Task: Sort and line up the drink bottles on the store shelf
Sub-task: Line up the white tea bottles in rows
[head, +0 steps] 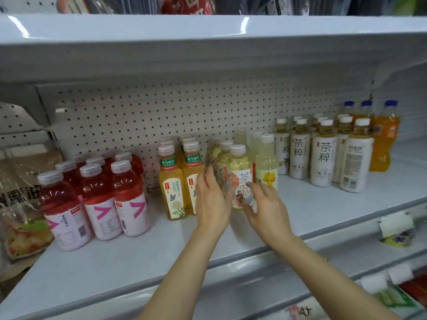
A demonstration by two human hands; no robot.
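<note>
We see a white shelf [312,204] with bare board along its whole front lip, widest at the left front corner ahead of the red bottles [99,192] and again to the right of the hands, in front of the white tea bottles [323,155]. The shelf above [208,42] hangs low over the caps, leaving some air over the short bottles and less over the orange bottles [383,139] at the far right. A pegboard wall [161,112] closes the back. A bagged pack [20,204] crowds the left end, touching or nearly touching the red group.

The yellow bottles [173,181] stand in short files just left of the hands. The grapefruit tea bottle [240,176] stands upright at the front of its file, mid-shelf, with a pale lemon bottle [266,162] just beside it on the right.

Our left hand [212,199] reaches in with fingers straight and together, its palm side laid against the left flank of the grapefruit tea bottle. Our right hand [263,204] comes from the right, fingers loosely spread and bent, fingertips at the bottle's lower label; we cannot tell whether they press it or hover just off it. Both forearms angle up from the lower edge, nearly parallel.
</note>
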